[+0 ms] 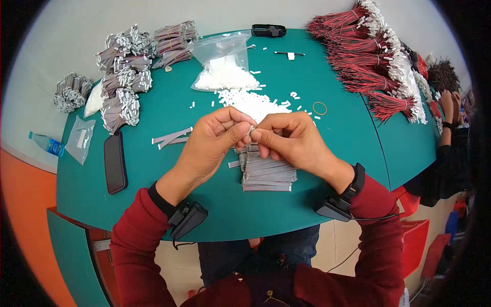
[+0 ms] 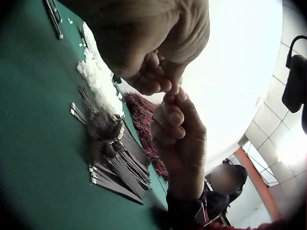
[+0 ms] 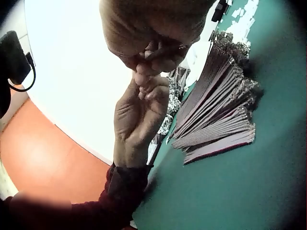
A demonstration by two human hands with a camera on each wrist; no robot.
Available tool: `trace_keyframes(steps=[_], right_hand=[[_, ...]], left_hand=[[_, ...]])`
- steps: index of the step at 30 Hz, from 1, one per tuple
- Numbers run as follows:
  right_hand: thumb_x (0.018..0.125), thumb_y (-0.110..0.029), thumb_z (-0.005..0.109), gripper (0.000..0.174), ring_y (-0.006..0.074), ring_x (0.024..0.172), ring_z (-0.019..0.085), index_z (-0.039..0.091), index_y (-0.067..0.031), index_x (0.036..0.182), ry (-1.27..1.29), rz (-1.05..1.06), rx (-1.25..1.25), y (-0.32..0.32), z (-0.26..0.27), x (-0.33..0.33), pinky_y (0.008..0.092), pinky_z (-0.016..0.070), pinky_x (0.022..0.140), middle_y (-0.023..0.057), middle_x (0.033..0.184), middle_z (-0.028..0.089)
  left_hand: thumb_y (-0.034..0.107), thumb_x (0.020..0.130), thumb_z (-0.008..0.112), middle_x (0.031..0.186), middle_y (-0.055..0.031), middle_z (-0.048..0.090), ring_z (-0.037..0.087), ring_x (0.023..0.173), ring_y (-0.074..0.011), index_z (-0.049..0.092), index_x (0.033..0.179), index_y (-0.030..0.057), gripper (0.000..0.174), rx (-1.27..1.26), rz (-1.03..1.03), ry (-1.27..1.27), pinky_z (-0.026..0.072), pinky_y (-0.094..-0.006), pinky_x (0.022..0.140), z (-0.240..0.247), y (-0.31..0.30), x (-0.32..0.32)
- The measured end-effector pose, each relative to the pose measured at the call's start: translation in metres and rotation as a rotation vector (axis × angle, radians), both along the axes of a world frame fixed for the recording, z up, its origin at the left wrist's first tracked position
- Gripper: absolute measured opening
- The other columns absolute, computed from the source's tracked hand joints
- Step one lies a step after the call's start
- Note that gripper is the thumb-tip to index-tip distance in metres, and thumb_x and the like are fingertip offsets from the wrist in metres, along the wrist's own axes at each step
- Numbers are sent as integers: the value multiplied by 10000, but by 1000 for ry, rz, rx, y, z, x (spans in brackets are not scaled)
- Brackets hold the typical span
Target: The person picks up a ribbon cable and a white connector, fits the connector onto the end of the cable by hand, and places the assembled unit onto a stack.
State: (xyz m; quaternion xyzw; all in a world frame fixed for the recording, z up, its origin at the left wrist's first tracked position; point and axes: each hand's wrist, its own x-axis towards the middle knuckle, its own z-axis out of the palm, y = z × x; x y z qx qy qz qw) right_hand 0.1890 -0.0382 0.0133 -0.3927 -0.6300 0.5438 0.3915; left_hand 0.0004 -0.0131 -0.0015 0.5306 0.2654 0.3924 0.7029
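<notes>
We pinch a small grey cable piece [image 1: 250, 131] between the fingertips of our left hand [image 1: 212, 143] and our right hand [image 1: 292, 141]. Both hands curl tight on it. The cable piece sits just above the stack of grey cables [image 1: 267, 174], between our two thumbs.

No lettering can be read on the green desk [image 1: 348, 138]; the blue label of the water bottle [image 1: 47, 145] is too small to decipher.

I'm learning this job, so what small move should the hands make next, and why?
Probably squeeze the small piece fully together: the left hand and right hand pinch it fingertip to fingertip, over the stack of flat cables.
</notes>
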Motion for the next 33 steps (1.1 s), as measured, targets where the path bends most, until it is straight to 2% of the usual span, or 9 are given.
trace_keyframes(steps=[7,13,20,25,28,33], right_hand=[[888,-173,584,183,15,456,439,634,-47,765,22,28,-31,3,-1,1,174,306,405,-12,575,573],[903,-182,548,216,3,485,387,603,-44,747,18,40,-23,2,-1,0,183,284,433,-48,556,517],[893,-190,572,214,7,444,385,617,-47,740,31,33,-34,2,-1,1,177,260,400,-26,548,520],[884,-180,585,218,4,445,369,613,-39,721,37,30,-19,4,-5,2,181,243,401,-28,533,505],[877,-183,571,214,7,498,377,609,-37,725,26,18,-69,1,0,2,191,269,450,-47,551,504],[875,-178,571,214,10,505,381,602,-35,719,58,13,-43,0,0,0,191,273,458,-47,552,499]], left_hand=[[149,890,571,839,-21,605,506,723,-60,579,956,16,149,38,16,14,399,-206,660,0,-1,0],[150,893,567,833,-22,601,506,731,-61,577,951,14,148,27,7,-7,398,-208,659,0,-1,1],[148,895,569,849,-31,616,505,713,-53,573,945,11,146,74,24,11,403,-199,654,-2,-2,2],[133,870,605,887,-66,637,560,733,-78,562,947,19,144,153,47,19,429,-202,643,-3,-2,2],[133,863,616,866,-59,636,556,723,-76,570,944,15,150,175,93,31,428,-203,632,0,-6,5],[116,866,606,818,-37,625,547,717,-66,589,945,5,137,157,86,40,424,-197,639,-2,-3,3]])
